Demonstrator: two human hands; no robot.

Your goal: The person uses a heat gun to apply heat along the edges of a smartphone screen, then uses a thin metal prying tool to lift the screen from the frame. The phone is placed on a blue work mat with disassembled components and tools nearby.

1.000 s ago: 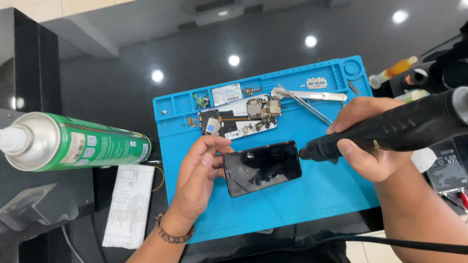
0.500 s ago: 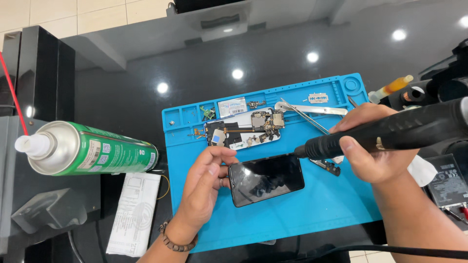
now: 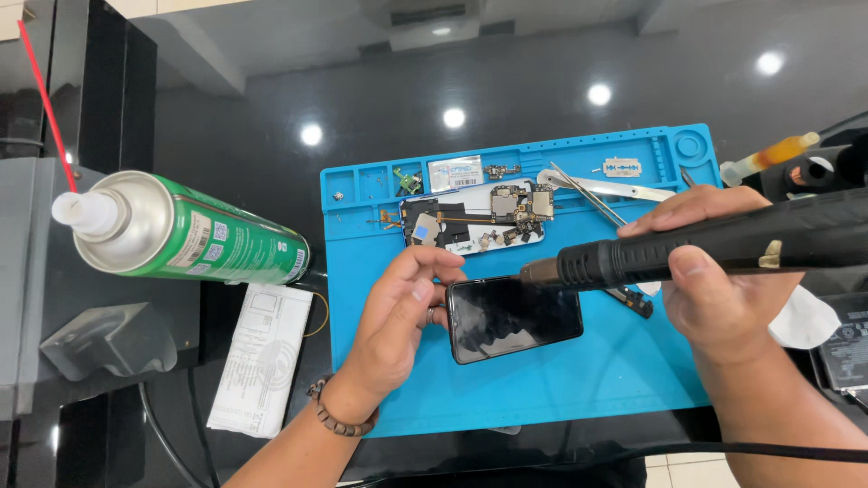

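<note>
A big blue mat (image 3: 561,389) is lying in the middle. At 9 o'clock a green can (image 3: 194,237) with white labels is lying on its side. At 7 o'clock a white paper (image 3: 262,357) is resting. The right hand (image 3: 719,289) is gripping a black tool (image 3: 705,248), tip over the phone (image 3: 514,318). The left hand (image 3: 398,316), half curled, is touching the phone's left edge. A small white label (image 3: 455,172) is sitting at 12 o'clock.

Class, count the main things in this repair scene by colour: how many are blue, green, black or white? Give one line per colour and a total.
Blue: 1, the work mat.
Green: 1, the spray can.
Black: 2, the phone steadied by the left hand and the hot-air tool in the right hand.
White: 1, the paper slip.
Total: 5.
</note>
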